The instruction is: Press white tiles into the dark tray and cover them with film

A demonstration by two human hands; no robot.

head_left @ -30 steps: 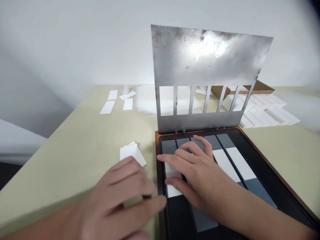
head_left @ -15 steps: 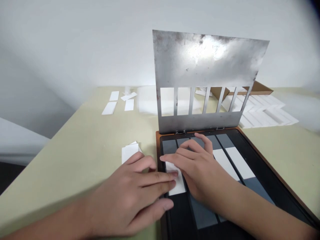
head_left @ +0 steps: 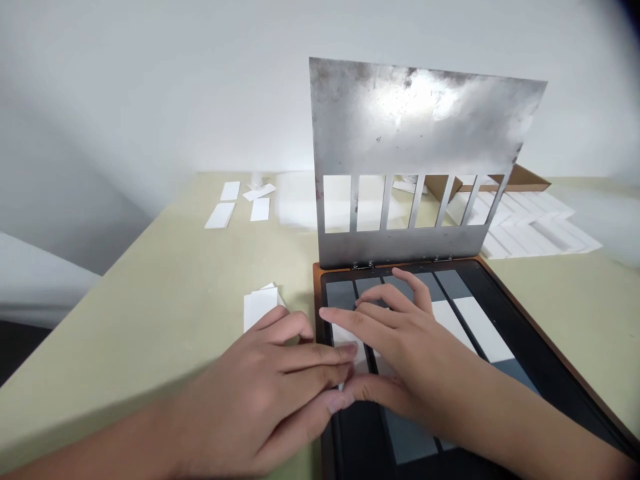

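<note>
Left grip [head_left: 260, 393] and right grip [head_left: 395, 360] flat and spread, fingertips almost meeting over a mostly hidden white card strip [head_left: 343, 337]; any pinch impossible to tell. Strip lying in the leftmost lane of a black tray [head_left: 316, 293] with an orange rim, beside gray and white bands [head_left: 483, 320]. Hinged upright at the tray's far edge, a slotted steel plate [head_left: 415, 127]. Left of the tray, on the pale surface [head_left: 125, 347], a small stack of white cards [head_left: 260, 307].

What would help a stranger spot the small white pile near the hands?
Find the tall metal plate, then the dark tray at its foot. Left of the tray, on the pale table, lies the pile, just beyond the left hand. Its slips overlap, unlike the separate slips farther back.
</note>
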